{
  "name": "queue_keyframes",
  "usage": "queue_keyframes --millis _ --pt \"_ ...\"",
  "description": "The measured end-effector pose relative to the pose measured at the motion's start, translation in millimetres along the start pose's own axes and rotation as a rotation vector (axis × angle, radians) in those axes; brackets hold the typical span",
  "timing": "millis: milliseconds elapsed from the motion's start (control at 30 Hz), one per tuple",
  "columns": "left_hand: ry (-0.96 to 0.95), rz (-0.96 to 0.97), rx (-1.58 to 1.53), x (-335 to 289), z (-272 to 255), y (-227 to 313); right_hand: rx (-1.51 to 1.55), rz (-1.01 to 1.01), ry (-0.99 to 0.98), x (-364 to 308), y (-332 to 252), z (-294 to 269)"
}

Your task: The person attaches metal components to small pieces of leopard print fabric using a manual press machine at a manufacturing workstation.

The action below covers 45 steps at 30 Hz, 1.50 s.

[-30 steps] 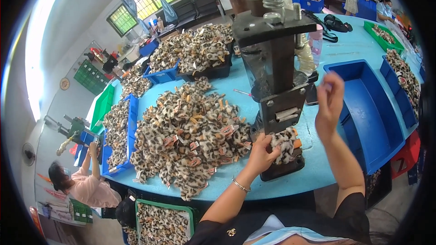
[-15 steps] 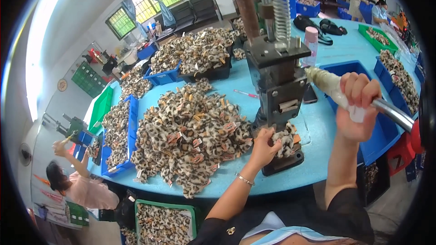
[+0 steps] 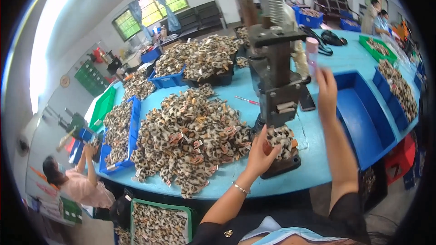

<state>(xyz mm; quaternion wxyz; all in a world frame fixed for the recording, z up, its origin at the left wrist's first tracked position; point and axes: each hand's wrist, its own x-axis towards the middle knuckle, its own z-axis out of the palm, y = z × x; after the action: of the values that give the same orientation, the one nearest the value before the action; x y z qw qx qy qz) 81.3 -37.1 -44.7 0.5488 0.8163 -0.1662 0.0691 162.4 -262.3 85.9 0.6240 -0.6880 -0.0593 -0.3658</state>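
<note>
At the foot of a dark metal hand press (image 3: 279, 95) lies a leopard-print plush piece (image 3: 282, 139) with an orange tab. My left hand (image 3: 260, 158) is beside it, thumb and forefinger apart, the thumb against the fur. Something reddish shows between those fingers; I cannot make out what. The press's wrapped lever handle (image 3: 299, 59) stands upright behind the press. My right hand (image 3: 327, 91), a little smeared by motion, is raised to the right of the press with fingers stretched upward, apart from the handle. A large heap of similar plush pieces (image 3: 190, 131) lies left of the press.
A blue bin (image 3: 390, 143) stands at right, a phone (image 3: 307, 100) and pink bottle (image 3: 311, 47) behind the press. Filled blue bins (image 3: 131, 131) and a green tray (image 3: 103, 108) line the left. A co-worker (image 3: 75, 179) works at another press; a pen (image 3: 246, 100) lies mid-table.
My right hand has let go of the lever and moved left and down. The handle has swung from pointing right to upright. My left hand's fingers have spread beside the plush piece.
</note>
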Motion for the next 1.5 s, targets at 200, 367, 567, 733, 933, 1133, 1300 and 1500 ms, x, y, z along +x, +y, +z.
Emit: queue_keyframes --millis 200,367,567,733,933,1133,1300,1500 --pt "0.02 -0.197 -0.36 -4 10 19 0.162 0.696 -0.47 -150 28 6" --pt "-0.095 -0.187 -0.701 -31 -6 32 0.278 0.409 -0.387 -176 15 14" --pt "0.626 0.187 -0.116 -5 -113 29 0.259 0.435 -0.505 -184 -13 17" --pt "0.589 0.178 0.756 16 -197 -34 0.172 0.426 -0.604 -199 -11 15" --pt "0.568 0.153 0.949 14 -157 -15 -0.161 0.179 -0.425 -213 1 -39" --pt "0.647 0.096 0.922 -73 -115 -17 -0.507 -0.071 -0.296 -207 23 -78" --pt "0.526 -0.09 0.906 -106 -73 -32 -0.675 -0.099 -0.392 -199 30 -92" --pt "0.511 -0.209 1.018 -110 -70 -37 -0.622 -0.034 -0.564 -200 35 -93"
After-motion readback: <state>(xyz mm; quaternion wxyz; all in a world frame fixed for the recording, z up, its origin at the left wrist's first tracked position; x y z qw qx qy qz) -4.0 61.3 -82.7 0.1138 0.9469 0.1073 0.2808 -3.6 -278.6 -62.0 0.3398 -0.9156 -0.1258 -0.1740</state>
